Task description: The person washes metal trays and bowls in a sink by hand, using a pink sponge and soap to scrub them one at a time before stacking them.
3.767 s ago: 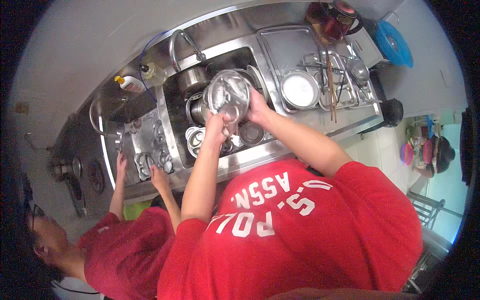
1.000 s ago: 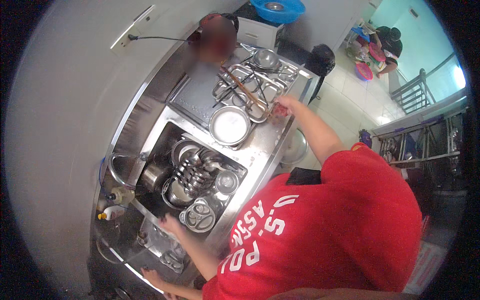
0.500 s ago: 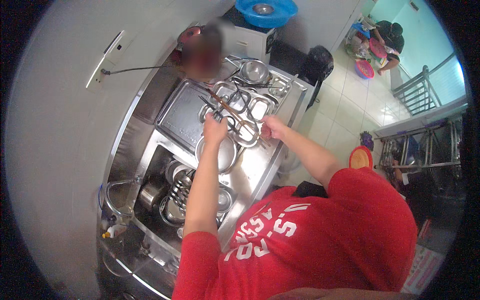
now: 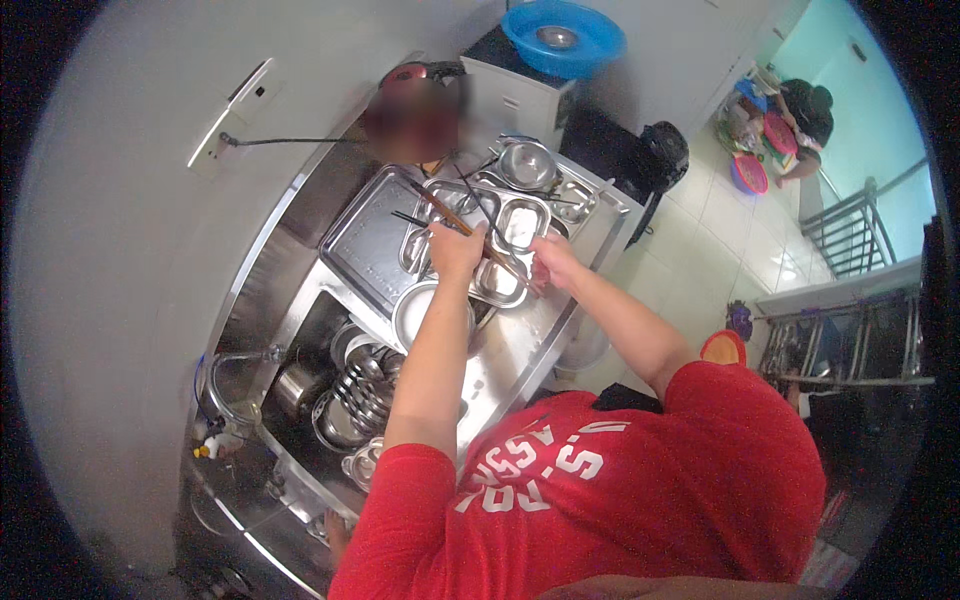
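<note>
Gathering the brown chopsticks (image 4: pixel 447 213) seems in hand: they cross at the left hand (image 4: pixel 456 250), near the curled right hand (image 4: pixel 556 264), grips impossible to tell, calling next for a secure hold.

A blue, round plastic basin (image 4: pixel 605 48) holding a small, shiny metal bowl (image 4: pixel 557 38) lies between twelve and one o'clock, above a white, boxy cabinet (image 4: pixel 510 100). At ten o'clock, a pale, oblong wall plate (image 4: pixel 232 112) carries a thin black cable (image 4: pixel 290 141). Toward two o'clock, a person in dark clothing (image 4: pixel 808 112) is near a pink-rimmed, round basin (image 4: pixel 748 189). A grey, barred metal railing (image 4: pixel 850 240) stands near three. The yellow-topped white container (image 4: pixel 222 446) at eight, poorly lit, is probably a bottle.
</note>
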A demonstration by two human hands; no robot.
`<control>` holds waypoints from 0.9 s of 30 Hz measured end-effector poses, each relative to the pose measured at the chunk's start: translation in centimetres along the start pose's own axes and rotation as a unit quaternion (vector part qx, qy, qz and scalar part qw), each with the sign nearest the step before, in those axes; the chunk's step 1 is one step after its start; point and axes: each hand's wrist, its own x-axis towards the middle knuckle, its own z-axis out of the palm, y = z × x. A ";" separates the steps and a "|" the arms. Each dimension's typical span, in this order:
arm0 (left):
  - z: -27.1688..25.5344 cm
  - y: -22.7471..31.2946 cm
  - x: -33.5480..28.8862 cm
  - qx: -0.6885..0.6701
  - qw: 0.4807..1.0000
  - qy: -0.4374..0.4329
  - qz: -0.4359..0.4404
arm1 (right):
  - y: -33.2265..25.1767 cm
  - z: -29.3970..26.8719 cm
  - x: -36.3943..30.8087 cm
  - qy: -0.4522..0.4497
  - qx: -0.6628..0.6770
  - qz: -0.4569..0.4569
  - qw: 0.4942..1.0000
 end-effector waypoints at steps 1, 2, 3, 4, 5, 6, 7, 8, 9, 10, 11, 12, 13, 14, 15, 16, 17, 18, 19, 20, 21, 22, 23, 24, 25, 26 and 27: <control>-0.4 0.2 -0.4 0.019 1.000 -0.004 -0.013 | -0.1 0.1 0.0 -0.005 0.002 0.018 1.000; -0.4 0.1 -0.5 0.016 1.000 0.002 -0.018 | -0.2 0.3 0.0 -0.010 0.003 0.036 0.999; -0.6 -0.2 -0.6 0.011 1.000 0.007 -0.017 | -0.2 0.7 0.0 -0.019 -0.003 0.037 0.999; -0.9 -0.5 -0.6 0.007 1.000 0.011 -0.016 | -0.3 1.2 -0.1 -0.027 0.013 0.024 0.999; -0.5 -1.5 -0.1 0.016 1.000 0.010 0.000 | -0.3 1.7 -0.1 -0.036 0.029 0.011 0.999; -0.8 -1.6 -0.2 0.012 1.000 0.017 -0.005 | -0.7 2.0 -0.1 -0.043 0.023 0.010 0.999; -1.1 -1.8 -0.3 0.008 0.999 0.018 0.032 | -1.0 2.2 -0.2 -0.046 0.018 0.021 0.999; -1.6 -2.0 -0.3 0.005 0.997 0.019 0.068 | -1.4 2.5 -0.2 -0.048 0.013 0.032 0.998; -1.1 -2.0 0.2 0.015 0.995 0.023 0.095 | -1.5 2.1 1.0 -0.029 -0.007 0.002 1.000; -1.4 -2.2 0.3 0.013 0.995 0.028 0.091 | -1.8 2.2 1.4 -0.035 -0.012 0.002 0.999; -1.8 -2.4 0.4 0.013 0.996 0.017 0.090 | -2.1 2.2 1.7 -0.044 -0.011 0.002 0.999; -1.9 -2.5 0.4 0.011 0.996 0.005 0.090 | -2.2 1.9 2.0 -0.051 -0.011 0.002 0.999; -2.1 -2.8 0.2 0.006 0.993 0.028 0.115 | -2.3 1.6 2.2 -0.073 0.006 0.020 0.997; -2.3 -2.9 0.2 0.003 0.993 0.032 0.113 | -2.5 1.4 2.5 -0.076 0.001 0.019 0.997; -2.6 -3.0 0.1 0.013 0.990 0.021 0.139 | -2.8 1.6 2.7 -0.076 0.007 0.018 0.997; -2.9 -3.1 0.1 0.024 0.986 0.009 0.165 | -3.0 1.9 2.8 -0.076 0.013 0.017 0.997; -3.1 -3.1 -0.1 0.020 0.981 0.043 0.188 | -3.6 1.9 2.9 -0.075 0.014 0.030 0.997; -3.3 -3.3 0.0 0.020 0.982 0.043 0.185 | -3.9 2.3 2.3 -0.076 0.013 0.033 0.996; -3.8 -3.5 -0.2 0.025 0.979 0.059 0.191 | -4.3 3.2 1.3 -0.078 0.004 0.012 0.997; -4.3 -3.8 -0.4 0.030 0.977 0.076 0.198 | -4.3 3.8 0.7 -0.081 -0.006 -0.009 0.997; -5.2 -3.8 -0.6 0.025 0.975 0.084 0.204 | -4.5 4.3 0.3 -0.092 -0.005 -0.001 0.996; -6.1 -3.9 -0.8 0.026 0.975 0.087 0.201 | -4.5 4.8 -0.1 -0.096 -0.007 -0.001 0.995; -7.2 -4.1 -1.0 0.048 0.976 0.098 0.189 | -4.5 5.2 -0.6 -0.095 -0.017 -0.002 0.995; -8.5 -4.4 -1.4 0.071 0.976 0.109 0.176 | -4.4 5.9 -1.3 -0.095 -0.028 -0.002 0.995; -9.7 -5.5 -1.6 0.083 0.973 0.143 0.159 | -4.1 6.7 -1.9 -0.101 -0.030 0.000 0.994; -11.0 -6.7 -1.9 0.085 0.973 0.148 0.154 | -3.7 7.5 -2.6 -0.108 -0.048 -0.001 0.993; -12.3 -8.0 -2.3 0.120 0.960 0.214 0.132 | -3.0 8.3 -3.3 -0.115 -0.065 -0.001 0.991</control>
